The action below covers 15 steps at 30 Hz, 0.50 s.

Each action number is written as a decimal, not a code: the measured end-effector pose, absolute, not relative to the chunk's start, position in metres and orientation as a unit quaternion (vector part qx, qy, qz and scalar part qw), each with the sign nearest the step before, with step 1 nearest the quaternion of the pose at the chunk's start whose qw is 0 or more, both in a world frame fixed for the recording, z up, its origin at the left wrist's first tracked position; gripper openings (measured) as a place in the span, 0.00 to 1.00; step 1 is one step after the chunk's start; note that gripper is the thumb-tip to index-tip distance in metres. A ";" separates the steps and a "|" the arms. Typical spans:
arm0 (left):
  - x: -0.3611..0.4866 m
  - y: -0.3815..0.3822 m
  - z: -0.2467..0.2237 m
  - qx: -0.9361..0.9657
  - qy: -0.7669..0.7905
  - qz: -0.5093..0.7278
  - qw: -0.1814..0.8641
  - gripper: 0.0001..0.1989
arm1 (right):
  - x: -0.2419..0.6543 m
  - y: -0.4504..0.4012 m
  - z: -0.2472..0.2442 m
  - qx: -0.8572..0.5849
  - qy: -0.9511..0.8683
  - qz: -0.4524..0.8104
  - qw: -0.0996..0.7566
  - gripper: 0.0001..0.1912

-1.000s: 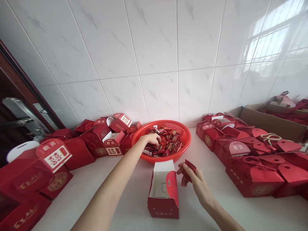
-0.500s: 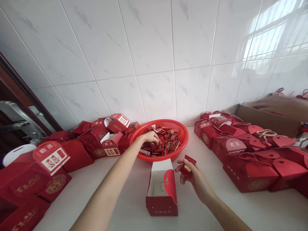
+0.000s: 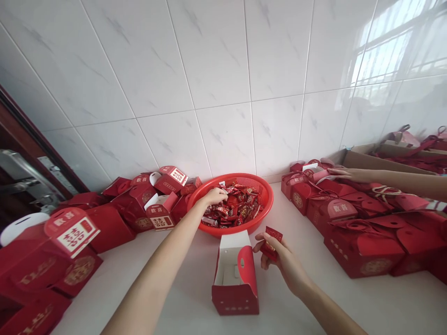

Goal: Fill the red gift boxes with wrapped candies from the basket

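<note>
My left hand (image 3: 214,197) reaches into a red plastic basket (image 3: 268,200), over a heap of red-wrapped candies (image 3: 240,202). Its fingers are bent together, and what lies between them, if anything, is hidden. In my right hand (image 3: 281,255) a red candy packet (image 3: 271,243) with gold print is pinched between thumb and fingers. That hand hovers just right of an open red gift box (image 3: 235,299). The box stands in front of the basket, white inside, its back flap raised and its right flap leaning inward. Only bare inner walls and folds show inside it.
Red gift boxes (image 3: 75,237) are piled along the left. More closed red boxes (image 3: 366,246) stand in rows at the right, where another person's hand (image 3: 356,174) reaches over them. Behind is a cardboard carton (image 3: 366,159). A tiled wall (image 3: 223,135) backs the table.
My left hand has shifted slightly left and up within the basket. My right hand stays nearly still with the packet. The other person's hand has moved from the carton onto the right-hand boxes.
</note>
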<state>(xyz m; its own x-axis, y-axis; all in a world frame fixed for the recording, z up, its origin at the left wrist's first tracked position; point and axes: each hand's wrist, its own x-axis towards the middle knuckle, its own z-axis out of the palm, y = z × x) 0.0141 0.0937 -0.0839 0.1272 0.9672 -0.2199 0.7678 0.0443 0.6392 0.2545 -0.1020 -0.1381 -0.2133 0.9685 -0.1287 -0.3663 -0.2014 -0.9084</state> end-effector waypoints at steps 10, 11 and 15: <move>0.022 0.103 -0.097 0.663 0.648 0.151 0.344 0.16 | 0.252 -0.100 -0.143 -0.390 -0.394 0.674 0.488 0.25; 0.022 0.102 -0.097 0.663 0.647 0.145 0.349 0.16 | 0.252 -0.100 -0.144 -0.389 -0.397 0.673 0.488 0.26; 0.023 0.097 -0.093 0.669 0.630 0.132 0.371 0.14 | 0.253 -0.099 -0.144 -0.389 -0.403 0.672 0.485 0.26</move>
